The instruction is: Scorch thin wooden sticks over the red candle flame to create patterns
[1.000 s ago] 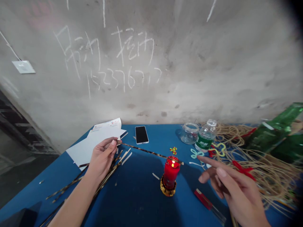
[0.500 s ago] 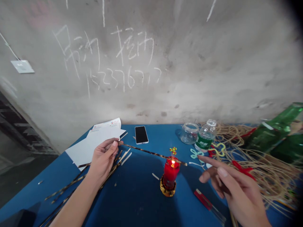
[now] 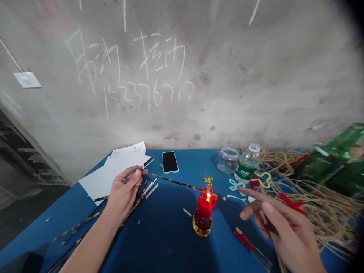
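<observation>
Between thumb and fingers, my left hand (image 3: pixel 126 191) pinches one end of a thin, scorched stick (image 3: pixel 176 182). The stick slopes down to the right, and its far part lies across the flame at the top of a lit red candle (image 3: pixel 205 210) on a gold base. My right hand (image 3: pixel 280 223) hovers empty to the right of the candle, index finger stretched out and the others loosely bent. Below that hand lies a red-handled craft knife or similar tool (image 3: pixel 245 239); its exact kind is unclear. More darkened sticks (image 3: pixel 85 222) rest under and beside my left forearm.
White papers (image 3: pixel 96 178) and a phone (image 3: pixel 170 162) lie toward the wall. A glass jar (image 3: pixel 227 160), a plastic bottle (image 3: pixel 247 165), bent pipe cleaners (image 3: pixel 236 184), coiled cord (image 3: pixel 318 220) and green glass bottles (image 3: pixel 324 159) crowd the right of the blue table (image 3: pixel 159 242).
Almost nothing differs. The stick's far end has shifted very slightly to the right over the flame; both hands keep nearly the same place.
</observation>
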`<state>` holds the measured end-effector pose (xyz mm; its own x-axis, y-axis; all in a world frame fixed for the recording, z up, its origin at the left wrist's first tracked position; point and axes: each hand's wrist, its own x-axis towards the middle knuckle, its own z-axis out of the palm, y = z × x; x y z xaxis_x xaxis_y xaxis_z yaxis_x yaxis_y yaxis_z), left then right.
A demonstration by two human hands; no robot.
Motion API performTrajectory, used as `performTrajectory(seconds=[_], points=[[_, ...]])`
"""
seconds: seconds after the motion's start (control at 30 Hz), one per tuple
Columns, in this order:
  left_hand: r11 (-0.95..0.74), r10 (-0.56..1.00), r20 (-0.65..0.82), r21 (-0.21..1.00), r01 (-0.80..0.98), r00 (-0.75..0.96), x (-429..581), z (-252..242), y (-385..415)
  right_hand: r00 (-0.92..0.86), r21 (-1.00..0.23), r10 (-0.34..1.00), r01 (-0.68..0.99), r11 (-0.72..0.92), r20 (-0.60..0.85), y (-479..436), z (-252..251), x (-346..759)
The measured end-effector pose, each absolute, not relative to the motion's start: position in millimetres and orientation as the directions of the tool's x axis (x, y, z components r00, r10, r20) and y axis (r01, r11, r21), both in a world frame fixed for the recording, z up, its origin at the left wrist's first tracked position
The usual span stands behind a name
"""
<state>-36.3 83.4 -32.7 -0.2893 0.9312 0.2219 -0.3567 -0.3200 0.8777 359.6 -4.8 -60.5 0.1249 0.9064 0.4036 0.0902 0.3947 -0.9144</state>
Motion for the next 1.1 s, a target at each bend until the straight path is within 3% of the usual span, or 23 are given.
performTrajectory(seconds=[1.1], points=[[-0.309, 0.938, 0.215, 0.874, -0.375, -0.273, -33, -31, 80, 0.204, -0.905, 0.881, 0.089, 0.417, 0.426, -4, -45, 345]])
